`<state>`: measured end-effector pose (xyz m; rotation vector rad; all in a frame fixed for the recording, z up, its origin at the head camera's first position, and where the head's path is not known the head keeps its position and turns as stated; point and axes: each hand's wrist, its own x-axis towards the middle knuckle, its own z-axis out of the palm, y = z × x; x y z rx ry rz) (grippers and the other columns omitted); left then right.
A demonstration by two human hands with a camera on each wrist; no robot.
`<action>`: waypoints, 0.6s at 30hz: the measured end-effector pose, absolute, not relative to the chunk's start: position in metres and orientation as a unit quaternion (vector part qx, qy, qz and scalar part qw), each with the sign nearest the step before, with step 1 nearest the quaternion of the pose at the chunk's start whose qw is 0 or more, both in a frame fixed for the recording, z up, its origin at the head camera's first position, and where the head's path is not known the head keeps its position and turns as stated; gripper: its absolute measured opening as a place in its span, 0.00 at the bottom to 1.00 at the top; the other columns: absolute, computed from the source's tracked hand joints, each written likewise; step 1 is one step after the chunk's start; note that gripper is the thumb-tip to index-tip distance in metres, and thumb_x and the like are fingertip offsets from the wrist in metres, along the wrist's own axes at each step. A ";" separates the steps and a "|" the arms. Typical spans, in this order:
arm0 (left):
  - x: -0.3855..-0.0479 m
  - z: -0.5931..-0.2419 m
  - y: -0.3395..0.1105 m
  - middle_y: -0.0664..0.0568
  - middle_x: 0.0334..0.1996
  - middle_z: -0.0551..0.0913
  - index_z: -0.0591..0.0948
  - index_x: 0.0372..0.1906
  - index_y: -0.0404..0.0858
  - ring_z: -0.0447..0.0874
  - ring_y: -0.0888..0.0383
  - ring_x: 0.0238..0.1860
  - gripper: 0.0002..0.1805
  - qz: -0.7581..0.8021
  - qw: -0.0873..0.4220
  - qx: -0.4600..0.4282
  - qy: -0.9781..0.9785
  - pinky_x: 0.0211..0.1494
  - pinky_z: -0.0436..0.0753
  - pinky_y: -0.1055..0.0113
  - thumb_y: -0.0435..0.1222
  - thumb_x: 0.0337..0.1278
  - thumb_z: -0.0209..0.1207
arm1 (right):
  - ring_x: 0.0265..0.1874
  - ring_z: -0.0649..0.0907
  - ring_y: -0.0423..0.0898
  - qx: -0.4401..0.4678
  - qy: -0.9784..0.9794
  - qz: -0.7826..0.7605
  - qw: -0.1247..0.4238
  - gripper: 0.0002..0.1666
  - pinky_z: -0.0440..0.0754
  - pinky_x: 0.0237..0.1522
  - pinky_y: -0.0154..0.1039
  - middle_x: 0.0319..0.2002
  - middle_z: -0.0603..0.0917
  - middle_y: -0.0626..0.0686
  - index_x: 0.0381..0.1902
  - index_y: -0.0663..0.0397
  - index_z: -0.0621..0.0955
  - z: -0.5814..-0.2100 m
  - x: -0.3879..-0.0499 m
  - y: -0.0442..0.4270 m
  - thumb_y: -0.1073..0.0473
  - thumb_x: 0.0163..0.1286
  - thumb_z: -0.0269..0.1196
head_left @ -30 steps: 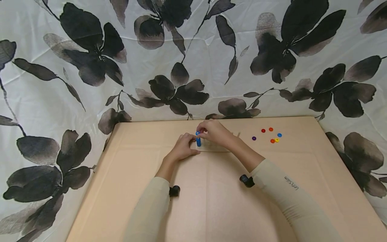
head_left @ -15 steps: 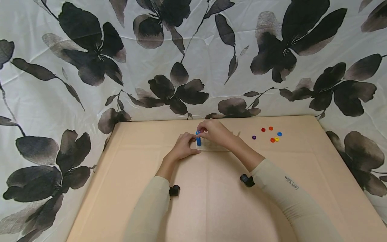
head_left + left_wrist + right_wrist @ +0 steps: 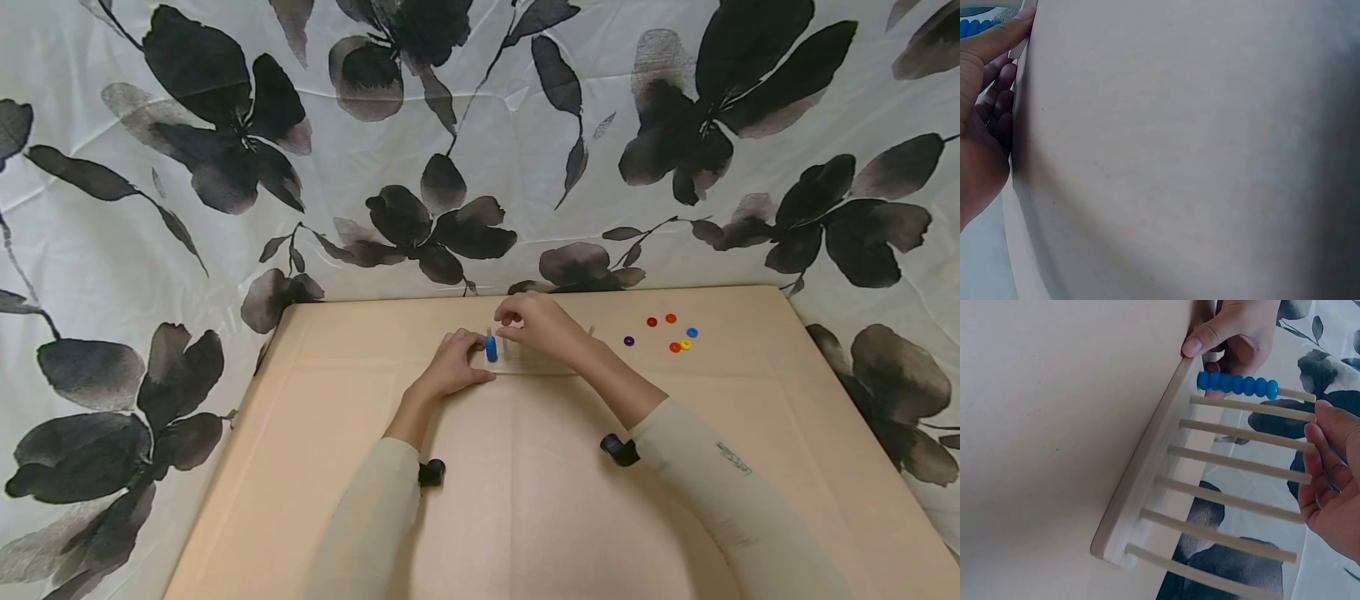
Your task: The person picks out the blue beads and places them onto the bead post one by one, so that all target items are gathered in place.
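Observation:
A wooden stand (image 3: 1144, 465) with a row of upright pegs is on the table. Blue beads (image 3: 1238, 384) are stacked on its leftmost peg, whose bare tip sticks out above them. My left hand (image 3: 450, 367) grips the stand's left end; in the left wrist view its thumb lies on the base edge. Beside the peg tops is my right hand (image 3: 540, 323), thumb and fingers loosely bent, with no bead visible in it. In the right wrist view its thumb tip is close to the tips of the first pegs. The right hand and forearm partly cover the stand in the head view.
Loose beads lie right of the stand: a purple bead (image 3: 628, 341), a red bead (image 3: 652, 322), two orange, one blue (image 3: 692, 332) and one yellow. A floral cloth (image 3: 450, 125) hangs behind the table (image 3: 465, 483) and surrounds its sides.
My right hand has let go of a blue bead at the top of the leftmost peg and shifted slightly right; the bead now sits down on the stack. The left hand stays put.

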<state>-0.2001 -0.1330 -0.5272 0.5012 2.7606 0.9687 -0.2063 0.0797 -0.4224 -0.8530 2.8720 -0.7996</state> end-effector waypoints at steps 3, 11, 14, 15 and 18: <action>-0.200 -0.527 -0.133 0.48 0.54 0.79 0.80 0.61 0.36 0.71 0.48 0.58 0.35 0.328 0.090 0.166 0.926 0.68 0.70 0.55 0.44 0.49 0.79 | 0.45 0.84 0.47 -0.268 0.924 -0.273 0.013 0.14 0.84 0.51 0.43 0.42 0.88 0.51 0.49 0.55 0.87 -0.422 -0.203 0.087 0.55 0.69 0.72; -0.199 -0.526 -0.132 0.48 0.54 0.79 0.79 0.61 0.35 0.70 0.48 0.60 0.34 0.336 0.098 0.162 0.923 0.69 0.69 0.53 0.43 0.50 0.78 | 0.46 0.84 0.49 -0.240 0.918 -0.316 -0.015 0.15 0.83 0.52 0.47 0.44 0.88 0.53 0.51 0.55 0.87 -0.421 -0.189 0.119 0.56 0.69 0.72; -0.198 -0.526 -0.133 0.48 0.54 0.79 0.79 0.61 0.35 0.70 0.48 0.60 0.34 0.337 0.099 0.159 0.922 0.69 0.69 0.53 0.43 0.50 0.78 | 0.46 0.84 0.50 -0.226 0.914 -0.337 -0.021 0.15 0.83 0.51 0.49 0.44 0.88 0.53 0.51 0.55 0.87 -0.420 -0.184 0.131 0.58 0.69 0.71; -0.198 -0.526 -0.133 0.48 0.54 0.79 0.79 0.61 0.35 0.70 0.48 0.60 0.34 0.338 0.099 0.160 0.922 0.69 0.69 0.53 0.43 0.50 0.78 | 0.46 0.84 0.50 -0.222 0.913 -0.341 -0.024 0.15 0.83 0.51 0.49 0.45 0.88 0.53 0.52 0.56 0.87 -0.420 -0.183 0.135 0.58 0.69 0.71; -0.198 -0.527 -0.133 0.47 0.55 0.79 0.79 0.61 0.35 0.70 0.48 0.60 0.34 0.337 0.099 0.162 0.922 0.70 0.69 0.53 0.42 0.50 0.78 | 0.46 0.83 0.51 -0.208 0.912 -0.353 -0.032 0.17 0.83 0.51 0.50 0.46 0.88 0.54 0.53 0.56 0.86 -0.420 -0.179 0.148 0.58 0.69 0.72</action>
